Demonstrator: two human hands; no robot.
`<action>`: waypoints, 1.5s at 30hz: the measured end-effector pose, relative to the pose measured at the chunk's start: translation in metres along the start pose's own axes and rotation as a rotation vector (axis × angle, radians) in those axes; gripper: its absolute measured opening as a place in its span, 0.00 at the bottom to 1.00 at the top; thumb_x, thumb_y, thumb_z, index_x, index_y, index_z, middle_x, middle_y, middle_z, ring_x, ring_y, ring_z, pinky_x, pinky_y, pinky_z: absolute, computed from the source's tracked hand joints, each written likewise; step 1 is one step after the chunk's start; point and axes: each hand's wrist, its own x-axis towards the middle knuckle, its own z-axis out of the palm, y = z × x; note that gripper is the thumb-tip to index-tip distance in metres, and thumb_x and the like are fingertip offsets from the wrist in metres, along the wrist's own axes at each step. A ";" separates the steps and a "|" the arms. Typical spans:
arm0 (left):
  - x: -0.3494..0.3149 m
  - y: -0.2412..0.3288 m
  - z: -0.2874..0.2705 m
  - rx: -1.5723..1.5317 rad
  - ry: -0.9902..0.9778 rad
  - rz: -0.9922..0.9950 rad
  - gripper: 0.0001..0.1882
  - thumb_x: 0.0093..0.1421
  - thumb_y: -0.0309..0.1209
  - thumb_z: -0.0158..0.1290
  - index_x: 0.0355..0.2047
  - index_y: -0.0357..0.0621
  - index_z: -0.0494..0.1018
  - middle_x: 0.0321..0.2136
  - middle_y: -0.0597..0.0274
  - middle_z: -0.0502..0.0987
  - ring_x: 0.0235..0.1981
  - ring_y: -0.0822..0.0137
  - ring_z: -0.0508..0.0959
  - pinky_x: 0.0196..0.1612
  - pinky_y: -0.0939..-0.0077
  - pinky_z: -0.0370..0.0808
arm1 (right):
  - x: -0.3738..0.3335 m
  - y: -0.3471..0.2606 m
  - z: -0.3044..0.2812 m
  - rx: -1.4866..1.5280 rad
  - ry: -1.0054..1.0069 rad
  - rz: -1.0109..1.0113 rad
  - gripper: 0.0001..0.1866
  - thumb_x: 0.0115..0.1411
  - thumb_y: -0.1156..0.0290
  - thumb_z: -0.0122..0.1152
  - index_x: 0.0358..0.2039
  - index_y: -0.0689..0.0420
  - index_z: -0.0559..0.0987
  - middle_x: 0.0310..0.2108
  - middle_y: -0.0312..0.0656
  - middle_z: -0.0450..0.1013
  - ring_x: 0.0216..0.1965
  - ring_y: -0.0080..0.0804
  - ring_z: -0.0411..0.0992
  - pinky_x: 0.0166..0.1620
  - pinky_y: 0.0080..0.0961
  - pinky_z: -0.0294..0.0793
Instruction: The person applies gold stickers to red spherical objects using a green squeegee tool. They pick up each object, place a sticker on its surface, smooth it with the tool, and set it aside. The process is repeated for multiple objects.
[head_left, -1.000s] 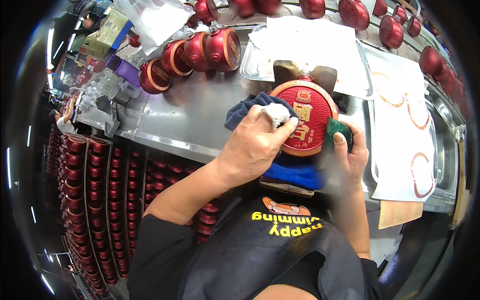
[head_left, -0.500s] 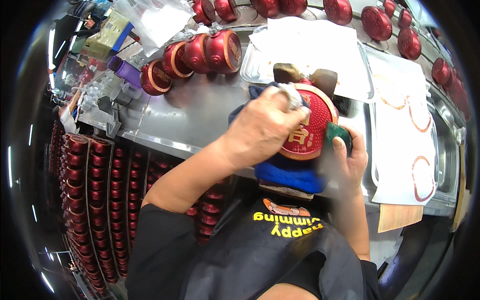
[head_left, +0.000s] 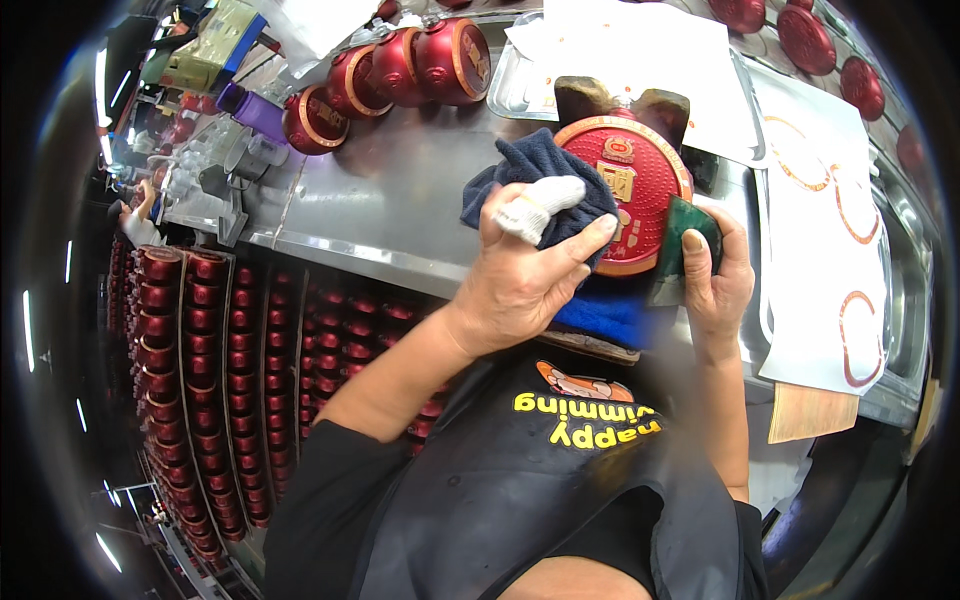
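A round, flat-faced red bottle (head_left: 655, 175) with an orange-gold rim band and raised gold characters lies face up before me. Two dark worn blocks (head_left: 662, 114) flank its neck, and a bright blue towel (head_left: 605, 314) lies below it. My left hand (head_left: 520, 280) grips a bunched navy cloth (head_left: 535, 150) against the bottle's left side. A white knit finger cover (head_left: 548, 203) is on one of its fingers. In my right hand (head_left: 718, 285) is a flat green scraper-like piece (head_left: 686, 232), held at the bottle's right edge.
Several red bottles (head_left: 400, 70) lie on the steel table (head_left: 380, 190) at the far left. White sheets with orange curved strips (head_left: 815, 240) rest on trays at right. More red bottles (head_left: 805, 40) stand along the back. Racks of red bottles (head_left: 210, 380) fill the lower left.
My left hand has drawn back toward me from the bottle's face, bringing the navy cloth into fuller view. The right hand still holds the green piece at the edge. The view has shifted slightly.
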 end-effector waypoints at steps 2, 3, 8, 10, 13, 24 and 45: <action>-0.013 -0.001 0.009 -0.045 0.116 -0.020 0.24 0.60 0.25 0.59 0.59 0.48 0.79 0.62 0.48 0.68 0.62 0.47 0.63 0.69 0.56 0.53 | -0.001 0.000 0.000 -0.011 -0.014 0.031 0.17 0.70 0.65 0.62 0.52 0.63 0.76 0.41 0.45 0.78 0.42 0.30 0.76 0.48 0.26 0.75; -0.015 -0.004 0.013 -0.113 0.175 -0.041 0.24 0.61 0.25 0.57 0.59 0.46 0.78 0.62 0.48 0.67 0.63 0.47 0.64 0.69 0.56 0.54 | -0.001 -0.001 -0.001 -0.023 -0.022 0.052 0.16 0.70 0.65 0.62 0.52 0.63 0.76 0.41 0.45 0.78 0.42 0.31 0.76 0.48 0.26 0.75; 0.013 -0.035 0.003 -0.242 0.198 -0.074 0.21 0.66 0.25 0.53 0.60 0.41 0.77 0.60 0.45 0.73 0.61 0.48 0.69 0.68 0.57 0.59 | -0.003 -0.003 -0.004 -0.049 -0.043 0.114 0.19 0.71 0.60 0.60 0.53 0.63 0.76 0.41 0.43 0.77 0.41 0.27 0.73 0.47 0.24 0.73; 0.037 -0.043 -0.006 -0.121 0.129 0.002 0.21 0.66 0.26 0.54 0.59 0.43 0.77 0.56 0.48 0.77 0.58 0.50 0.73 0.65 0.61 0.60 | -0.004 -0.003 -0.004 0.009 -0.043 0.150 0.20 0.71 0.60 0.61 0.52 0.64 0.76 0.38 0.46 0.79 0.39 0.31 0.77 0.45 0.27 0.76; 0.080 -0.047 -0.012 -0.028 0.006 0.154 0.19 0.64 0.27 0.56 0.56 0.45 0.79 0.52 0.50 0.80 0.55 0.52 0.74 0.62 0.61 0.62 | -0.006 -0.001 -0.001 -0.023 -0.003 0.102 0.20 0.70 0.60 0.63 0.52 0.64 0.75 0.39 0.45 0.78 0.39 0.30 0.77 0.45 0.26 0.76; 0.136 -0.020 0.000 0.136 -0.149 0.434 0.17 0.57 0.30 0.60 0.48 0.50 0.83 0.41 0.60 0.81 0.46 0.54 0.74 0.52 0.61 0.72 | -0.025 0.020 -0.027 0.038 0.181 0.244 0.19 0.68 0.63 0.66 0.51 0.63 0.77 0.42 0.43 0.78 0.42 0.30 0.76 0.49 0.25 0.75; -0.003 0.011 0.020 0.351 0.040 0.540 0.18 0.55 0.35 0.54 0.45 0.46 0.83 0.53 0.72 0.77 0.52 0.65 0.69 0.46 0.70 0.66 | -0.034 -0.023 -0.023 -0.029 0.100 0.043 0.16 0.67 0.68 0.67 0.50 0.63 0.77 0.39 0.44 0.79 0.38 0.27 0.77 0.44 0.22 0.76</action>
